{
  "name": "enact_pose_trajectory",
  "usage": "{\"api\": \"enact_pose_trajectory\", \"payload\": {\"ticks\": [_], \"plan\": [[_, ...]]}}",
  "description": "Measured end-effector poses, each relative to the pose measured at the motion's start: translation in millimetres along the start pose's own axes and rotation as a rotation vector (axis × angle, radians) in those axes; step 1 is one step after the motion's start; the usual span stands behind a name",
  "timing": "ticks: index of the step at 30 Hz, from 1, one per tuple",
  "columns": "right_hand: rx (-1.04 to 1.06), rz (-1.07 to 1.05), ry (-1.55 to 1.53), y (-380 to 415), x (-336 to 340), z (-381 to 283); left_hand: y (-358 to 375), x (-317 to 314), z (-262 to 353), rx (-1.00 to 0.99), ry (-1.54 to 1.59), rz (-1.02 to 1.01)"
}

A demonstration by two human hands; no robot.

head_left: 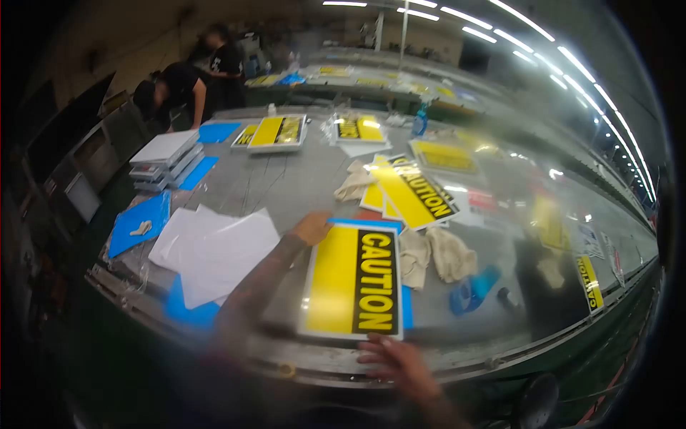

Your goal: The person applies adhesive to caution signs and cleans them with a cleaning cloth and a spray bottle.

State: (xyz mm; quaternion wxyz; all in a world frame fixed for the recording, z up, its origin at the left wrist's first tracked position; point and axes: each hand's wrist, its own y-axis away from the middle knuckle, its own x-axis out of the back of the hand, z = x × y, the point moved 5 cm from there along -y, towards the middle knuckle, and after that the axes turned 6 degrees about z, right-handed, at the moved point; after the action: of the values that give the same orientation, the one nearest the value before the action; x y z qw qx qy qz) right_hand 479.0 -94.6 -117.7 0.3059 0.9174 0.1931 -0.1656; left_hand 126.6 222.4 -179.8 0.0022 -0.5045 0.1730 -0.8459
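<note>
Two hands pin one caution sign (353,280): left hand (311,227) flat on its far corner, right hand (395,361) spread at its near edge. Uneven pressure could skew it across the blue sheet (406,306) beneath.

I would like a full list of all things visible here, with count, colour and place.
caution sign: one, yellow and black, near table edge, between both hands
other signs: several, yellow and black, mid and far table
white sheets: a pile, white, left of the sign
blue sheets: several, blue, left side
cloths: about three, beige, right of the sign
white boards: one stack, far left
table: one, grey
people: two, dark clothes, far left end
left hand: on sign's top left corner
right hand: at sign's bottom edge
</note>
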Motion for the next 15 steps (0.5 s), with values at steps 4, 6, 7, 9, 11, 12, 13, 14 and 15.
{"api": "enact_pose_trajectory", "payload": {"ticks": [4, 6, 7, 9, 11, 12, 13, 14, 15], "plan": [[-0.205, -0.046, -0.58, -17, -1, 57, 11, 1, 23, 0.013, -0.165, 0.095], [-0.167, -0.041, -0.663, -25, -5, 62, 21, -6, 18, -0.024, -0.228, 0.175], [-0.162, -0.041, -0.718, -32, -5, 61, 24, -11, 17, -0.033, -0.224, 0.188], [-0.18, -0.052, -0.789, -37, -7, 61, 22, -8, 18, -0.055, -0.223, 0.237], [-0.189, -0.034, -0.787, -42, -12, 57, 20, -5, 21, 0.003, -0.247, 0.189], [-0.197, -0.067, -0.782, -46, -15, 56, 14, -6, 22, 0.031, -0.257, 0.169], [-0.211, -0.04, -0.789, -53, -14, 60, 6, -5, 23, 0.044, -0.274, 0.18], [-0.186, -0.041, -0.765, -58, -14, 61, 0, -6, 24, 0.06, -0.29, 0.187], [-0.166, -0.039, -0.74, -58, -18, 59, -1, -8, 22, 0.081, -0.304, 0.19]]}}
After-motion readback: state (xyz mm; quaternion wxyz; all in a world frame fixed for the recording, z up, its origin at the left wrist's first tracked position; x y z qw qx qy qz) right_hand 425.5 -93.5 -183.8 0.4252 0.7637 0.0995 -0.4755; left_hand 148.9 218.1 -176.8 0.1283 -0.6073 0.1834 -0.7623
